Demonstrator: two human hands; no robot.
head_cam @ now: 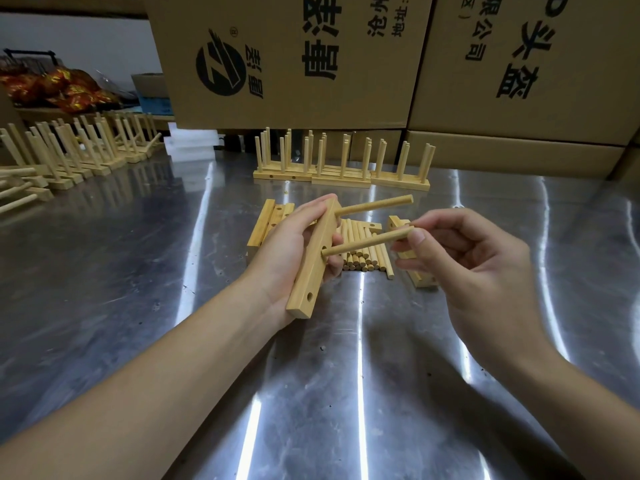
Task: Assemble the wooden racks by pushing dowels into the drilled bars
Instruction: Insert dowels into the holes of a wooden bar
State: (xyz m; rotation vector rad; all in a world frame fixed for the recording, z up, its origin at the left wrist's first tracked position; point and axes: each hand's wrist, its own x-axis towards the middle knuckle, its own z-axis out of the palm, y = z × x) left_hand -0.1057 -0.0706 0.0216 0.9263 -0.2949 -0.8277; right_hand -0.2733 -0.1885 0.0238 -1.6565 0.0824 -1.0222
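Dowel [370, 241]: pinching its outer end between fingers [417, 237] of the right hand [485, 268], holding its tip at the middle hole of the drilled bar [311, 268]. Gripping that bar in the curled left hand [284, 247] above the desk [346, 375], second dowel [377, 206] standing in its top hole. Lying beyond: loose dowels [363, 259], spare bars [265, 221], finished racks [341, 178].

Left hand [287, 247], bar [311, 275]; right hand [485, 268], dowel [367, 241]
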